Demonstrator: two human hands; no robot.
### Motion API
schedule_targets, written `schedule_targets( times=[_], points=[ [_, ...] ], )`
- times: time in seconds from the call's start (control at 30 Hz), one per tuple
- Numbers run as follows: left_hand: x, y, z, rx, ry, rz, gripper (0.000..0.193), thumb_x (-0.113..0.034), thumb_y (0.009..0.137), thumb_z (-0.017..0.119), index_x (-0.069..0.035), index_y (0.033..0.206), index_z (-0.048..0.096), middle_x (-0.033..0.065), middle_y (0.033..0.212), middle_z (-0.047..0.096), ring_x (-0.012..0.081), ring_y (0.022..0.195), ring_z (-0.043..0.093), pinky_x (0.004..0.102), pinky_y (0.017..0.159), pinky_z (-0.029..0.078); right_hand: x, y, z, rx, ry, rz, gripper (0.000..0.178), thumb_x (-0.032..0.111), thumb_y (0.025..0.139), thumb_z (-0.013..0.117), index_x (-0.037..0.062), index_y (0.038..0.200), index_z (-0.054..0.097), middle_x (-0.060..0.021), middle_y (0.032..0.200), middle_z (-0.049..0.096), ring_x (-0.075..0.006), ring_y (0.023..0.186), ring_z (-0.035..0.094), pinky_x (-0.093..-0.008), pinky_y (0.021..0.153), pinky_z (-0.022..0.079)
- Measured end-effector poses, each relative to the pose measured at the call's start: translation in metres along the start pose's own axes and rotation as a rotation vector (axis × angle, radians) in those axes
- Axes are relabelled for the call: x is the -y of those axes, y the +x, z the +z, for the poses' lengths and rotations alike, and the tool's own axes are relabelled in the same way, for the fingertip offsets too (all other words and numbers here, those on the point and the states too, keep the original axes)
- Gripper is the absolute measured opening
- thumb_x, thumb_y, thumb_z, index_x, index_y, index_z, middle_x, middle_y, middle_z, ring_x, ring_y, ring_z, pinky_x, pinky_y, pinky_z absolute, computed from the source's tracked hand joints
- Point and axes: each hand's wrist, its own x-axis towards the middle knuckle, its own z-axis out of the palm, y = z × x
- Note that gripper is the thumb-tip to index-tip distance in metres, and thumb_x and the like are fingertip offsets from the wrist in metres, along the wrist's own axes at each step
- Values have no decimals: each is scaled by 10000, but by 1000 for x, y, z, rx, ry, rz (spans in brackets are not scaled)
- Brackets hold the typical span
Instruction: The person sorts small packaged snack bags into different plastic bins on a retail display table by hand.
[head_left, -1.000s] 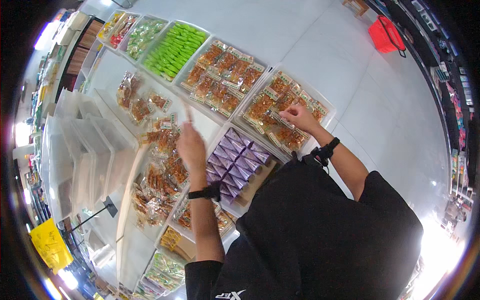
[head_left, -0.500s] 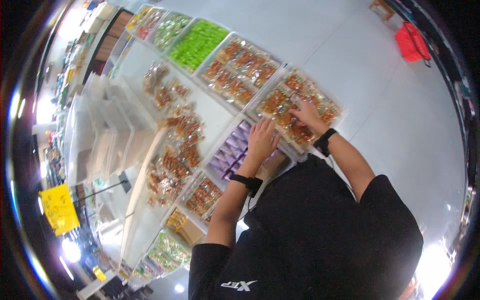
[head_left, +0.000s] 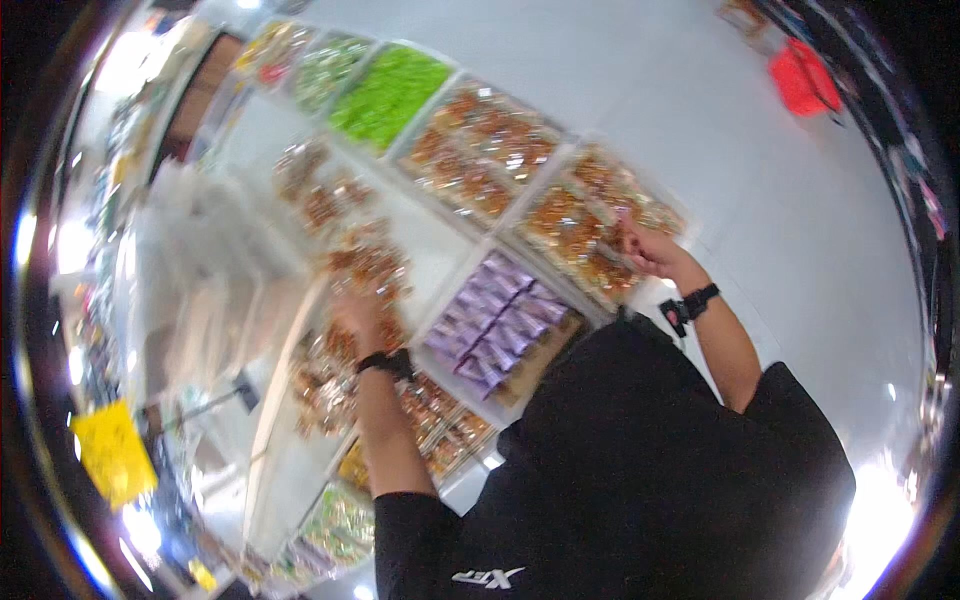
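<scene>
- Orange-wrapped sweets (head_left: 585, 225) filled a bin at the display's near edge, where the right hand (head_left: 645, 250) rested, fingers curled on a packet
- Left hand (head_left: 360, 310) lay blurred over brown sweet packets (head_left: 365, 265); its grip could not be told
- Purple packets (head_left: 490, 320) sat between both hands

A shop: display bins (head_left: 520, 150) of wrapped sweets (head_left: 495, 325) along a white tiled aisle (head_left: 780, 260).

Glossy plastic orange snack packets (head_left: 590, 225)
</scene>
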Motion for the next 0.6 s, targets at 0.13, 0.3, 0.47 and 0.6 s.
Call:
schedule_targets(
  times=[0.13,0.3,0.47,0.6],
  points=[
    [30,36,-10,231,303,-146,920,-641,730,650,-106,1428,379,226,1308,526,401,1179,520,557,990,389,-6,-11,-13,-93,251,-82,534,604,908,523,117,688,520,45,471,423,-35,353,316,-212,336,235],
    [12,40,-27,209,357,-77,743,-609,702,721,-92,1221,595,195,1145,638,372,1032,615,514,841,494,-7,-7,-17,-167,176,-24,465,532,915,568,104,737,538,35,483,444,-42,361,333,-203,343,239],
    [-17,-7,-53,-160,-53,20,644,-524,679,793,-6,1045,683,203,852,699,344,760,674,464,668,518,5,-4,-2,-51,120,-96,380,435,944,562,79,811,567,-1,523,515,-59,354,381,-207,328,282],
    [-64,-54,-38,-17,-580,-154,597,-458,704,803,7,1055,674,174,786,692,264,657,647,400,623,510,16,-11,24,31,105,-121,392,430,949,554,58,827,578,-11,538,531,-76,365,423,-228,334,321]
  ],
)
